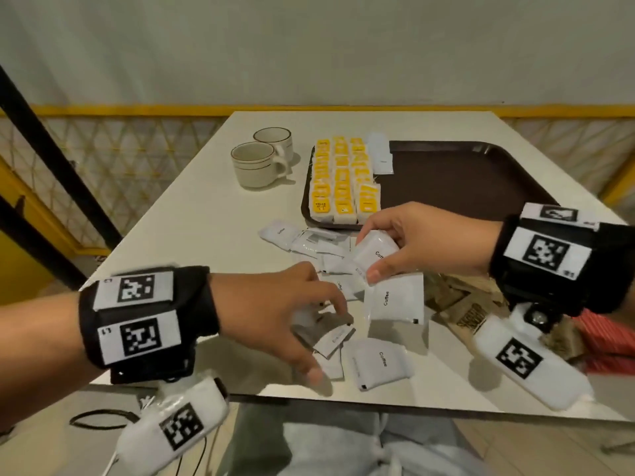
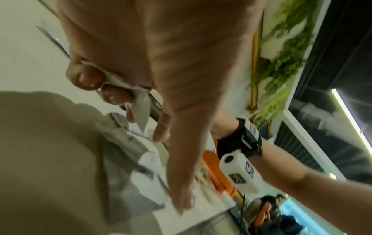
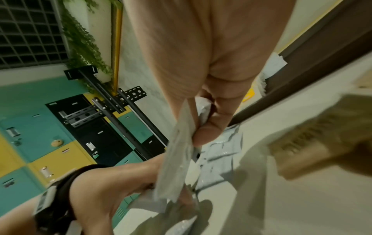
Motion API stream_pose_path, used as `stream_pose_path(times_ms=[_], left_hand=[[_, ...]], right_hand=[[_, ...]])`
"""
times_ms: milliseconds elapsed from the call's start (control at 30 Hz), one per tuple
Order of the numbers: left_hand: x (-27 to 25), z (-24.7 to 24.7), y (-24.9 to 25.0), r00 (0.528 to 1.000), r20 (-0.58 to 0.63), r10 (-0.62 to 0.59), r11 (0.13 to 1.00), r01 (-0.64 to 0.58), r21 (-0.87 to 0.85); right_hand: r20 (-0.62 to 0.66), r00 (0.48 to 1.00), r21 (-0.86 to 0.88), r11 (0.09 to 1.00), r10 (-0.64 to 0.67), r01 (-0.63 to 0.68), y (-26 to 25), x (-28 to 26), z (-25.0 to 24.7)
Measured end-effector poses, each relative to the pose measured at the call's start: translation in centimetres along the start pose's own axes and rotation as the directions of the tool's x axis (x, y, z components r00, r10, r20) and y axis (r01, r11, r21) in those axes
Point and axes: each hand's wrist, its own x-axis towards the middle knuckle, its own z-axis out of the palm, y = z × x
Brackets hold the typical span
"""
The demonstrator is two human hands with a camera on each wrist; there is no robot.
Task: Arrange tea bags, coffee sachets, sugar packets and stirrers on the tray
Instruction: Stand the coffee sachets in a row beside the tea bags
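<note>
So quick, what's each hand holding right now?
Left hand: pinching white sachets from the pile.
Right hand: gripping coffee sachets.

We see soft, dim indoor light, faint shadows under the hands, motion blur in both wrist views, and bent wide-angle edges.
</note>
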Motion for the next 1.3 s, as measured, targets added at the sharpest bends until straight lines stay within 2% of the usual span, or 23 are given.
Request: stream_pose_path(times_ms=[100, 300, 467, 533, 600, 667, 733, 867, 1033, 1200, 1300], left_hand=[[0.7, 1.1, -0.2, 0.996, 0.087, 0.008, 0.993, -0.018, 0.113], [1.7, 0.5, -0.7, 0.996, 0.011, -0.088, 0.992, 0.086, 0.097], [1.9, 0.2, -0.8, 0.995, -0.059, -0.078, 0.99, 0.084, 0.115], [2.0, 0.1, -1.0, 0.994, -0.092, -0.063, 0.991, 0.073, 0.111], [2.0, 0.0, -1.1, 0.993, -0.107, -0.045, 0.993, 0.056, 0.103], [2.1, -0.1, -1.3, 0.992, -0.118, -0.038, 0.994, 0.05, 0.099], [2.3, -0.2, -1.4, 0.991, -0.128, -0.049, 0.992, 0.063, 0.106], [2.4, -0.4, -1.5, 0.988, -0.137, -0.066, 0.991, 0.081, 0.106], [2.2, -0.5, -1.6, 0.983, -0.156, -0.098, 0.994, 0.103, 0.022], [1.8, -0.8, -2.3, 0.979, -0.141, -0.145, 0.971, 0.113, -0.209], [1.1, -1.3, -3.0, 0.967, -0.156, -0.202, 0.887, 0.113, -0.448]], right_hand=[[-0.041, 0.999, -0.039, 0.999, 0.028, -0.03, 0.5, -0.2, 1.0], [-0.123, 0.991, -0.139, 0.988, 0.05, -0.067, 1.5, -0.4, 2.8], [-0.199, 0.979, -0.198, 0.98, -0.052, 0.012, 0.5, -0.6, 1.4], [-0.127, 0.991, -0.135, 0.99, -0.051, 0.034, -0.2, -1.1, -0.1], [0.104, 0.994, -0.096, 0.995, -0.015, 0.025, -0.6, -1.9, -0.7], [0.314, 0.949, -0.186, 0.982, 0.04, 0.02, -0.7, -2.8, 0.4], [0.399, 0.915, -0.303, 0.951, 0.065, 0.065, -0.5, -3.5, 2.5], [0.357, 0.933, -0.466, 0.873, 0.034, 0.146, -0.7, -3.4, 5.0], [0.288, 0.957, -0.549, 0.825, 0.034, 0.136, -1.7, -1.8, 4.8], [0.293, 0.952, -0.52, 0.851, 0.091, 0.079, -2.0, -0.3, 4.4], [0.35, 0.928, -0.568, 0.817, 0.129, 0.101, -1.9, 0.2, 4.3]])
